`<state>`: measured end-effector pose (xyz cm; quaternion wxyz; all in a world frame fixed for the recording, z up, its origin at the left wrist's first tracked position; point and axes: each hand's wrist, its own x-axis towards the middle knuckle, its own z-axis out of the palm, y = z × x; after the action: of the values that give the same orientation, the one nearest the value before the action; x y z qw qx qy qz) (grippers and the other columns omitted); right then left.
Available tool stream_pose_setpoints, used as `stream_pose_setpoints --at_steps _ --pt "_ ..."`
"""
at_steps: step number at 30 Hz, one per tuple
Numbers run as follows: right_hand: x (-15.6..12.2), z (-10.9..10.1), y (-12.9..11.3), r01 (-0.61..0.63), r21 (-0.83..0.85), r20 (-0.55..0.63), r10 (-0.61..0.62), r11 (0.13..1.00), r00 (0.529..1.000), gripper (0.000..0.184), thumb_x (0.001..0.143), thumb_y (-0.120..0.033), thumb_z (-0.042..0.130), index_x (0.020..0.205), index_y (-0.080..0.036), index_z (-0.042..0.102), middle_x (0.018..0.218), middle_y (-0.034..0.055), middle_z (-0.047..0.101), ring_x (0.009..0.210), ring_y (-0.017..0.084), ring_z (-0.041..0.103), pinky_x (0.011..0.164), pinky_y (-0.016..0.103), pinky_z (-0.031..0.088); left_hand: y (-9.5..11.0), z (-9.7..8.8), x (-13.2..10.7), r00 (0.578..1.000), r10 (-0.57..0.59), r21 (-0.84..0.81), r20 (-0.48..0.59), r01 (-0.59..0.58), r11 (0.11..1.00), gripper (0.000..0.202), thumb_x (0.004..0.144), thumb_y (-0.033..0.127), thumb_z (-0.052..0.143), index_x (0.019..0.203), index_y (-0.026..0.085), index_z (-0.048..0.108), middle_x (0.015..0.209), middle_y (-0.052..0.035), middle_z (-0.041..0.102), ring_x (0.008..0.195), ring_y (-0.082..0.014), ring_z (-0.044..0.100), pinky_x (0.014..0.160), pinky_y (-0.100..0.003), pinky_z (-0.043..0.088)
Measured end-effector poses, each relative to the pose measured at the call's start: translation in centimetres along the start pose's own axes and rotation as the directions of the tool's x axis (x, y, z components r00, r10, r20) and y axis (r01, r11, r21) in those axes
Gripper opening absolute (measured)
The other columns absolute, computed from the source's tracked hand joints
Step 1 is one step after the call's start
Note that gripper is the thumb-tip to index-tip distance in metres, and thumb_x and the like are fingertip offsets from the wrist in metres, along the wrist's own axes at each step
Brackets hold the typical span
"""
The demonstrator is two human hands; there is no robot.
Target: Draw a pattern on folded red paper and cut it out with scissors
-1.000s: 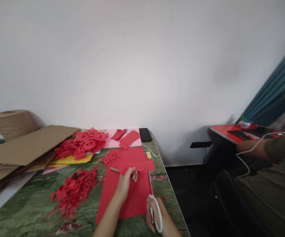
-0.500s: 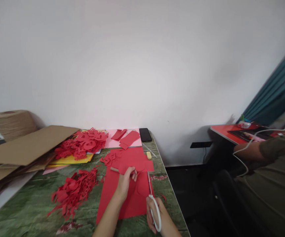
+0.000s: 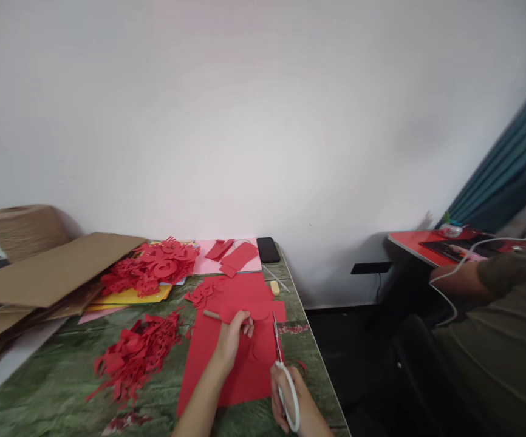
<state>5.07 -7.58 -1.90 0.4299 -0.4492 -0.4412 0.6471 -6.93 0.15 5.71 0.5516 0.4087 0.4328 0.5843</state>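
Observation:
My left hand (image 3: pixel 232 337) pinches a red paper piece (image 3: pixel 259 311) that sticks out to the right of the fingers. In my right hand (image 3: pixel 302 394) are scissors with white handles (image 3: pixel 295 405), their blades pointing away from me at the paper's right part. Whether the blades are fully closed is too fine to make out. Beneath both hands lies a large red sheet (image 3: pixel 240 388). A brown stick-like thing (image 3: pixel 211 314), perhaps a pencil, shows just left of my left fingers. Small red cutouts (image 3: pixel 201 294) rest on the sheet's upper left.
Red scraps (image 3: pixel 138 352) lie left on the green table, with more red cutouts (image 3: pixel 163 267) behind. Cardboard (image 3: pixel 58 267) and a twine spool (image 3: pixel 21 230) stand far left. A phone (image 3: pixel 268 249) and an eraser (image 3: pixel 274 287) lie near the right edge. Another person (image 3: pixel 509 328) sits at right.
The paper piece in my left hand has shifted slightly, its right end a little further right. The scissors have barely moved. Both hands keep their hold.

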Motion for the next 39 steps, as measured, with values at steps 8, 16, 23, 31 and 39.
stream_pose_setpoints --at_steps 8,16,23,31,39 --pt "-0.3 0.0 -0.7 0.009 0.001 0.026 -0.009 1.000 1.000 0.052 0.069 -0.073 0.035 0.062 -0.021 0.037 0.032 -0.0092 0.038 0.024 0.006 0.031 0.030 0.019 0.021 0.0 0.0 -0.1 1.000 -0.005 0.022 -0.003 0.005 1.000 0.025 0.062 0.034 0.054 0.042 0.020 0.049 0.039 0.0040 0.042 0.040 -0.0104 0.038 0.048 -0.025 0.031" --pt "-0.5 0.0 -0.9 0.018 0.020 -0.004 -0.018 1.000 1.000 0.052 0.068 -0.073 0.037 0.064 -0.021 0.038 0.033 -0.0095 0.037 0.025 0.006 0.032 0.031 0.019 0.022 -0.1 -0.1 -0.2 0.999 -0.007 0.052 0.039 0.005 0.999 0.025 0.064 0.031 0.052 0.042 0.020 0.049 0.040 0.0032 0.044 0.041 -0.0109 0.038 0.049 -0.025 0.031" --pt "0.3 0.0 0.4 -0.011 0.007 -0.038 0.011 1.000 0.999 0.056 0.063 -0.078 0.036 0.063 -0.022 0.035 0.030 -0.0100 0.036 0.021 0.006 0.030 0.027 0.018 0.016 -0.1 -0.2 0.0 1.000 0.005 0.052 0.026 -0.007 0.999 0.024 0.064 0.031 0.051 0.043 0.021 0.048 0.040 0.0034 0.044 0.042 -0.0112 0.038 0.049 -0.025 0.031" --pt "-0.5 0.0 -0.9 0.025 0.025 0.001 -0.025 0.999 1.000 0.053 0.067 -0.074 0.037 0.064 -0.021 0.038 0.034 -0.0086 0.040 0.025 0.006 0.034 0.030 0.018 0.023 0.2 0.0 -0.4 0.999 -0.006 0.076 0.045 0.002 0.997 0.023 0.064 0.030 0.050 0.043 0.020 0.048 0.040 0.0033 0.045 0.042 -0.0103 0.037 0.049 -0.024 0.031" --pt "0.0 0.1 -0.3 -0.007 0.014 -0.054 0.008 1.000 0.998 0.054 0.065 -0.076 0.037 0.060 -0.022 0.036 0.029 -0.0093 0.036 0.022 0.006 0.032 0.027 0.017 0.019 0.0 -0.1 -0.2 1.000 -0.003 0.054 0.011 0.003 0.999 0.022 0.063 0.029 0.050 0.044 0.019 0.047 0.040 0.0044 0.044 0.041 -0.0094 0.037 0.048 -0.024 0.031"
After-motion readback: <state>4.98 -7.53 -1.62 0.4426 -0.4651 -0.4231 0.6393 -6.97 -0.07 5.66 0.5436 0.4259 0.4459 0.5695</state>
